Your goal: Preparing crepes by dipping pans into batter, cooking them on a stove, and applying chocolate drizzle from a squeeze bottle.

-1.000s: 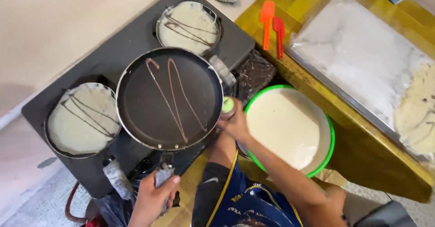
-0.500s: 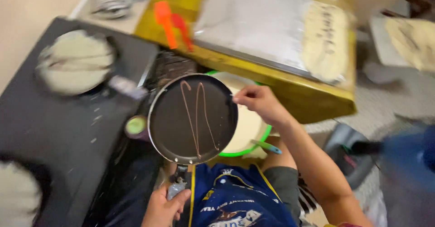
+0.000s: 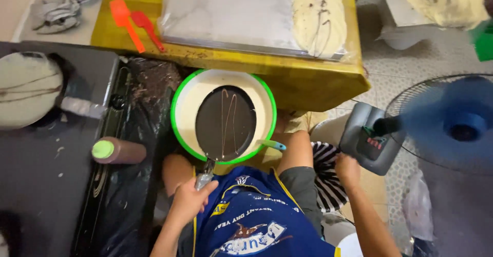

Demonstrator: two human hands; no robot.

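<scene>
My left hand (image 3: 188, 201) grips the handle of a black frying pan (image 3: 226, 123) that bears thin chocolate lines. The pan hangs over a green-rimmed bowl (image 3: 181, 97) of pale batter in front of my knees. My right hand (image 3: 348, 168) rests low at my right side by a striped stool cushion (image 3: 325, 177), fingers curled, with nothing seen in it. A ladle handle (image 3: 271, 144) pokes out of the bowl's near rim. A brown squeeze bottle with a green cap (image 3: 118, 150) lies on the stove's edge to the left.
A dark stove (image 3: 46, 185) at left carries a pan with a pale crepe (image 3: 25, 95). Beyond the bowl a yellow table (image 3: 308, 77) holds a plastic-covered tray (image 3: 241, 15) with stacked crepes and two orange spatulas (image 3: 134, 27). A blue fan (image 3: 447, 128) spins at right.
The pan has moved off the stove and over the batter bowl. My right hand left the bowl's rim and dropped to my right side. The view swung right.
</scene>
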